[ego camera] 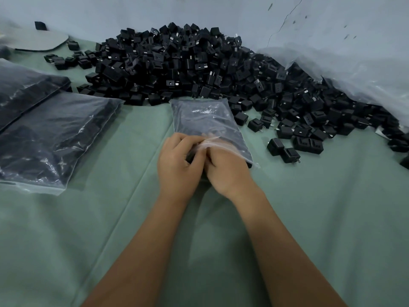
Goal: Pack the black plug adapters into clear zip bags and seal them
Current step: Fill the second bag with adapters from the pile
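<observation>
Centrally, on the green cloth-covered tabletop (309,218): one clear zip bag (208,125) filled with black plug adapters, its near mouth edge pinched by the left hand (177,162) and right hand (225,169), pressed side by side. Behind it, a large heap of loose black plug adapters (188,65); to the left, two filled clear bags (51,134) lying flat.

Green tablecloth (110,229), cracked pale wall (221,9)

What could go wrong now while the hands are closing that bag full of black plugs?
The left hand and right hand pinch only the near corner of the filled zip bag, so the rest of the strip may stay unsealed and plugs could slide out. Loose adapters lie right beside the bag, so shifting it could scatter them.
</observation>
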A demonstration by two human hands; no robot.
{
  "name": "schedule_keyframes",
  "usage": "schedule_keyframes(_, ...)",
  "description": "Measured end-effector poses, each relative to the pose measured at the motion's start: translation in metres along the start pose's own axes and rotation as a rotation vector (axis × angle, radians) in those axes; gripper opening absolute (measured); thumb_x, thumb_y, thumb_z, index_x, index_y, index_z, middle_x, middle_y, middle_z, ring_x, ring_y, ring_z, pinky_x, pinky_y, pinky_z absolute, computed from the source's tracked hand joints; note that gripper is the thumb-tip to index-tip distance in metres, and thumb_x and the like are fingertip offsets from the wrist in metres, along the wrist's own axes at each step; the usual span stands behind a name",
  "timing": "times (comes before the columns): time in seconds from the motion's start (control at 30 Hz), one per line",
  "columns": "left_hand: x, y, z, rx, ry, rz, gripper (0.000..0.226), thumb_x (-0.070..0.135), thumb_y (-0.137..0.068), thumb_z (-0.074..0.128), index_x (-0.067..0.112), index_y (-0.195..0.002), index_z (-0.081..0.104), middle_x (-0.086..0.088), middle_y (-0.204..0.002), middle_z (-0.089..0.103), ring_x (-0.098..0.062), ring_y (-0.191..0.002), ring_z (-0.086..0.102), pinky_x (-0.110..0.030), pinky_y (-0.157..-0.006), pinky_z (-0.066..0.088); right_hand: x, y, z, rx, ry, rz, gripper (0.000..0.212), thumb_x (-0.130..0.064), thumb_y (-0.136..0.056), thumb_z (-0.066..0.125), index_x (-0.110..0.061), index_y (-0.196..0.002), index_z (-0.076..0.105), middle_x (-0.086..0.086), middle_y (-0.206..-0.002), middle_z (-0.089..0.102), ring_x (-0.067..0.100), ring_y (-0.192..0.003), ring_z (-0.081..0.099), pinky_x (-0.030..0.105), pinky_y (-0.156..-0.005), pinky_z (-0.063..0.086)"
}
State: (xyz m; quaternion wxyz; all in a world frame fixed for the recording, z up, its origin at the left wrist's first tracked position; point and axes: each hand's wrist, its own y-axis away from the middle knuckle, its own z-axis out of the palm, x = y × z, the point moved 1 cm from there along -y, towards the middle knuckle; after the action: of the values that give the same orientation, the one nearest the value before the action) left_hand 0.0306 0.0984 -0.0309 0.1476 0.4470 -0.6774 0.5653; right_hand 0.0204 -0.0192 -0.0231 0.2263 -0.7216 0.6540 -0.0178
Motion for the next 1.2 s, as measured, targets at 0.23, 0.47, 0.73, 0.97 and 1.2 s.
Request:
schedule_keyframes(0.23, -0.004, 0.0, 0.0, -0.051, 0.027, -0.081, 0.012, 0.023, -0.086, 0.06, 0.018, -0.088, 0.07, 0.006, -0.084, 0.062, -0.011, -0.08, 0.055, -0.028, -0.073, 0.045, 0.012, 0.025, -0.024, 0.74, -0.19, -0.115, 0.021, 0.003, -0.073, 0.048, -0.002, -0.073, 0.069, 0.007, -0.071, 0.064, 0.024, -0.065, 0.057, 0.034, -0.058, 0.045)
schedule_keyframes(0.47, -0.011, -0.001, 0.004, -0.115, 0.033, -0.231, 0.011, 0.021, -0.088, 0.063, 0.026, -0.079, 0.067, 0.011, -0.079, 0.065, -0.002, -0.077, 0.057, -0.018, -0.069, 0.043, 0.08, 0.028, -0.024, 0.521, -0.135, 0.742, 0.052, -0.008, -0.088, 0.049, -0.018, -0.139, 0.047, 0.014, -0.144, 0.038, 0.03, -0.128, 0.036, 0.04, -0.107, 0.029)
schedule_keyframes(0.73, -0.01, -0.002, 0.003, -0.163, 0.052, -0.313, 0.011, 0.021, -0.09, 0.063, 0.019, -0.082, 0.07, 0.006, -0.079, 0.066, -0.011, -0.078, 0.06, -0.028, -0.072, 0.047, 0.08, 0.03, -0.013, 0.378, -0.198, 0.707, 0.036, -0.012, -0.082, 0.063, -0.023, -0.116, 0.062, 0.0, -0.116, 0.053, 0.022, -0.108, 0.049, 0.034, -0.095, 0.044)
schedule_keyframes(0.97, -0.009, -0.004, 0.003, -0.163, 0.038, -0.319, 0.011, 0.021, -0.09, 0.063, 0.017, -0.083, 0.071, 0.003, -0.08, 0.068, -0.013, -0.078, 0.06, -0.032, -0.073, 0.048, 0.023, 0.035, -0.025, 0.8, -0.429, 0.205, 0.047, -0.007, -0.072, 0.066, -0.004, -0.119, 0.062, 0.001, -0.11, 0.043, 0.015, -0.097, 0.053, 0.019, -0.089, 0.047)
schedule_keyframes(1.2, -0.004, -0.002, -0.003, -0.053, 0.211, -0.367, 0.008, 0.017, -0.088, 0.067, 0.018, -0.083, 0.072, 0.002, -0.083, 0.07, -0.011, -0.08, 0.064, -0.03, -0.074, 0.051, -0.019, 0.036, -0.005, 0.396, -0.179, -0.123, 0.038, -0.017, -0.062, 0.058, -0.007, -0.097, 0.065, 0.007, -0.099, 0.055, 0.023, -0.091, 0.049, 0.031, -0.08, 0.043)
